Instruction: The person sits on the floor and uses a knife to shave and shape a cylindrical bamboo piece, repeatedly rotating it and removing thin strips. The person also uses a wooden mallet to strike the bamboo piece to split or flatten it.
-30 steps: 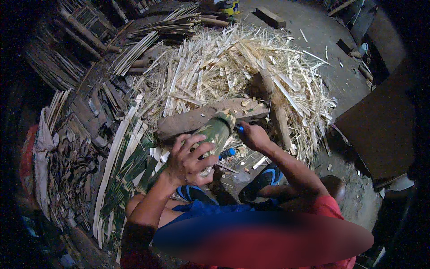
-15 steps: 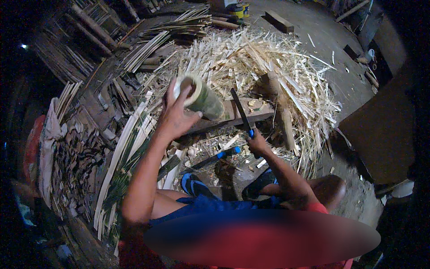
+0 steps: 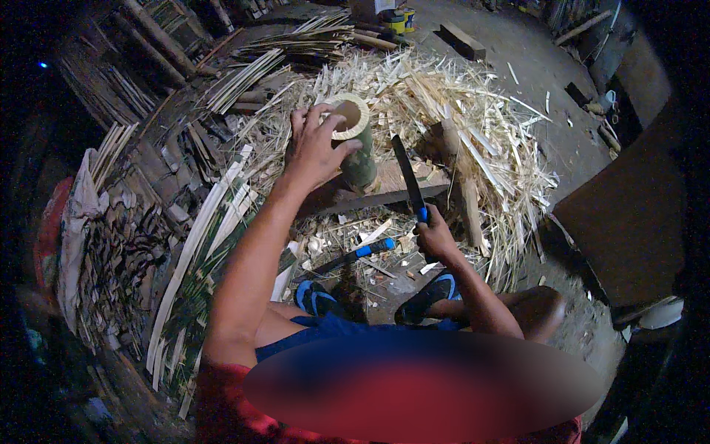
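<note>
- the left hand (image 3: 316,148), fingers curled around the rim, grips a green bamboo section (image 3: 353,140) standing upright on a wooden block (image 3: 384,189) at the upper centre of the frame, probably to keep it steady with its hollow end up.
- the right hand (image 3: 435,237) is closed around the blue handle of a long dark knife (image 3: 408,177), its blade pointing up just right of the bamboo and not touching it.
- a second blue-handled tool (image 3: 355,255) lies on the floor below the block, near the sandalled feet.
- pale split strips (image 3: 473,111) crowd the block's far and right edges; bare floor opens toward the upper right.
</note>
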The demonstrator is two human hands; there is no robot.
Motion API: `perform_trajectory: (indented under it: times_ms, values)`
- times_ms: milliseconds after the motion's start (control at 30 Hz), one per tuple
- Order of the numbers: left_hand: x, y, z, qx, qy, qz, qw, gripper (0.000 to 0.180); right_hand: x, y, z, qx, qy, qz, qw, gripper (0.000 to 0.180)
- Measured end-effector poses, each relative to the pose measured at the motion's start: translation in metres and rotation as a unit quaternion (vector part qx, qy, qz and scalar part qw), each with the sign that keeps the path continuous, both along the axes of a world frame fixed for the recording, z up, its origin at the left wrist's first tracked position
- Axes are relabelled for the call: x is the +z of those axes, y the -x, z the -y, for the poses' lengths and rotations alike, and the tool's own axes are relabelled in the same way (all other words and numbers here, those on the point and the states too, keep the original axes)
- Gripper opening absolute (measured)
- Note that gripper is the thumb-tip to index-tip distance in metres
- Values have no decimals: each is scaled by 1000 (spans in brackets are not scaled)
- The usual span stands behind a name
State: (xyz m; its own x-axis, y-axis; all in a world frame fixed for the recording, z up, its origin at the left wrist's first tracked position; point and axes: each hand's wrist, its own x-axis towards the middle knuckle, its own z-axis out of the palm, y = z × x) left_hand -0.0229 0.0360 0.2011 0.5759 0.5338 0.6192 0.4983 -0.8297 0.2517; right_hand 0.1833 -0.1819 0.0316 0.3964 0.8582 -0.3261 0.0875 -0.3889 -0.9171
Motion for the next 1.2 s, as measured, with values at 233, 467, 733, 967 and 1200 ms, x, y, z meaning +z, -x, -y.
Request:
perform_trajectory:
  times_ms: [233, 467, 733, 967, 1200]
  values:
    - [-19, 28, -4, 35, 47, 37, 998, 34, 55, 19, 2, 23, -68, 61, 996, 51]
    - [-21, 11, 2, 77, 11, 57, 995, 31, 95, 40, -3, 28, -158, -1, 987, 46]
    - [-30, 11, -13, 31, 9, 112, 993, 28, 126, 51, 5, 26, -167, 31, 985, 49]
    - [-52, 31, -24, -14, 15, 168, 986, 37, 161, 71, -6, 111, -207, 90, 968, 48]
    - [-52, 16, -25, -13, 159, 268, 950, 37, 164, 85, -38, 132, -236, 222, 937, 50]
